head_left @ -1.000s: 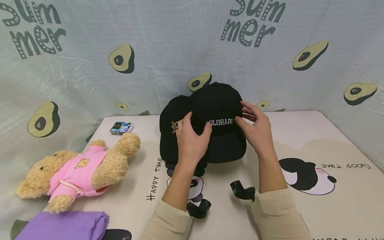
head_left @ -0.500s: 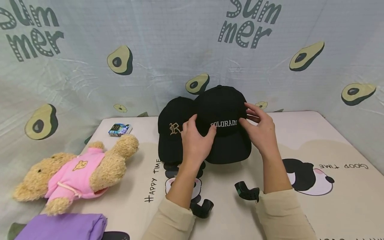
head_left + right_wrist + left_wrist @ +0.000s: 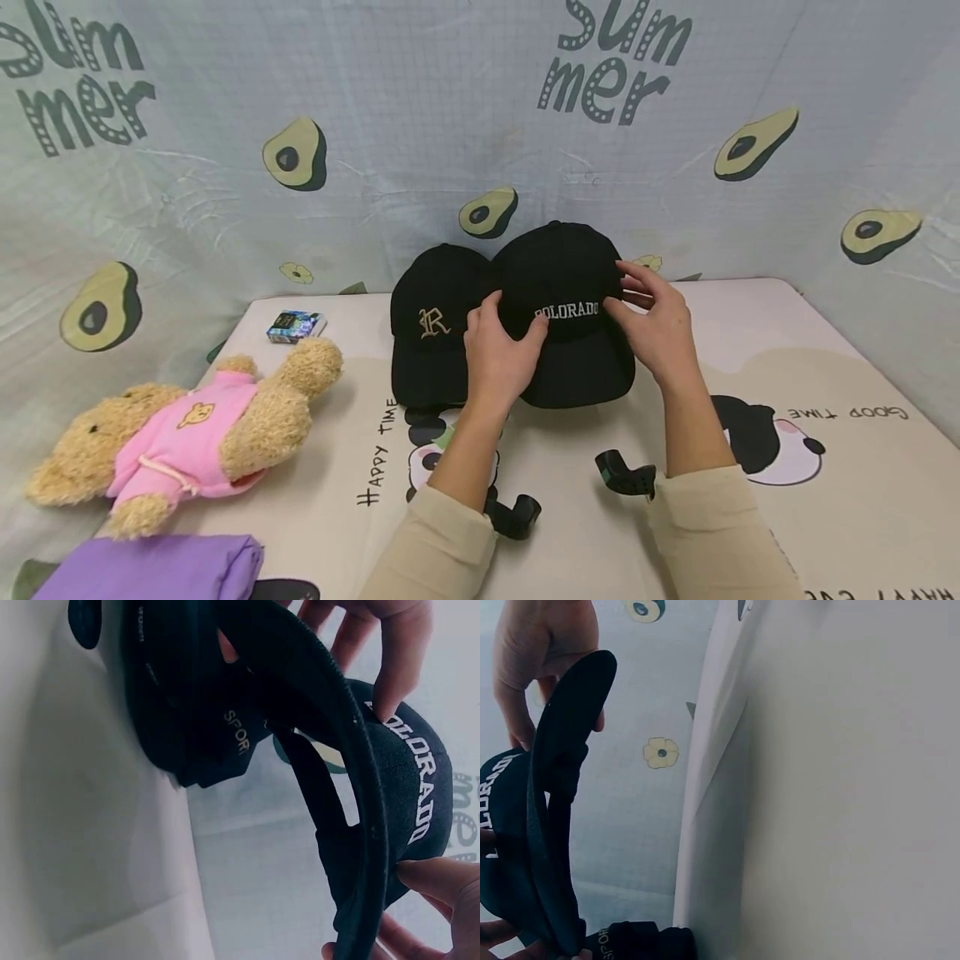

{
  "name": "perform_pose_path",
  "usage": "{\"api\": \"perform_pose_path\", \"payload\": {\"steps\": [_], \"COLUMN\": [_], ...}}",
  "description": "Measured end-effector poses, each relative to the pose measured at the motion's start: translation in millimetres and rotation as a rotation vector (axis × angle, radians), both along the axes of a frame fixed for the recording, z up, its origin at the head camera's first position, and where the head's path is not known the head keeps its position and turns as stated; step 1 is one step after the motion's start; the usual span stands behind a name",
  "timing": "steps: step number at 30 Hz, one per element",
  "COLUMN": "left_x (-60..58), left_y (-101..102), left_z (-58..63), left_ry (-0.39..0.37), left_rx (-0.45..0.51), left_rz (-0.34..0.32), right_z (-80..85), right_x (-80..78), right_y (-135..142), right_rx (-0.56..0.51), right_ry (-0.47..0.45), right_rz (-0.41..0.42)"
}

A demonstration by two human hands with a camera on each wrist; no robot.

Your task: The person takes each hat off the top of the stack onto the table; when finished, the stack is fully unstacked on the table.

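A black baseball cap (image 3: 558,267) lettered COLORADO is held upright between both hands, brim toward me. My left hand (image 3: 501,357) grips its left side, thumb on the front by the first letter. On the right side my right hand (image 3: 660,329) pinches it, thumb at the last letter and other fingers behind. In the right wrist view, the cap's underside and back strap show, with the brim (image 3: 367,787) above the bed surface. A second black cap (image 3: 423,362) with a gold R stands just left, partly hidden by the held cap and my left hand.
A teddy bear (image 3: 187,433) in a pink hoodie lies at the left, with folded purple cloth (image 3: 150,567) in front of it. Behind the bear is a small blue patterned box (image 3: 296,326). An avocado-print curtain (image 3: 390,167) hangs behind the panda-print surface (image 3: 570,542).
Both hands have shifted the COLORADO cap to the right and slightly down, uncovering the gold R on the other cap. The view has drifted slightly.
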State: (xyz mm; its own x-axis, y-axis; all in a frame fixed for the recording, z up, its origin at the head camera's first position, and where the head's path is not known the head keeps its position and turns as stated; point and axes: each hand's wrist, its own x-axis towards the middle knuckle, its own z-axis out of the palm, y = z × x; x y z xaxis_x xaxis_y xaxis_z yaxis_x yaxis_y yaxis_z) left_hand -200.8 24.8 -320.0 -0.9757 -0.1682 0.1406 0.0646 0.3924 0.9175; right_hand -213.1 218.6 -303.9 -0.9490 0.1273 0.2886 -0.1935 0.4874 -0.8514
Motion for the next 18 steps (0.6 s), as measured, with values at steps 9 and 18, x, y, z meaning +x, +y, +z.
{"api": "perform_pose_path", "payload": {"steps": [9,18], "left_x": [-7.3,-8.8], "left_y": [6,14], "left_z": [2.3,-3.5], "left_ry": [-0.001,-0.034], "left_rx": [-0.009,0.015], "left_rz": [-0.036,-0.045], "right_z": [0.3,-1.4], "right_x": [-0.4,-3.5], "right_y": [10,17], "right_rx": [0.011,0.041], "right_ry": [-0.010,-0.017], "right_rz": [-0.006,-0.014]}}
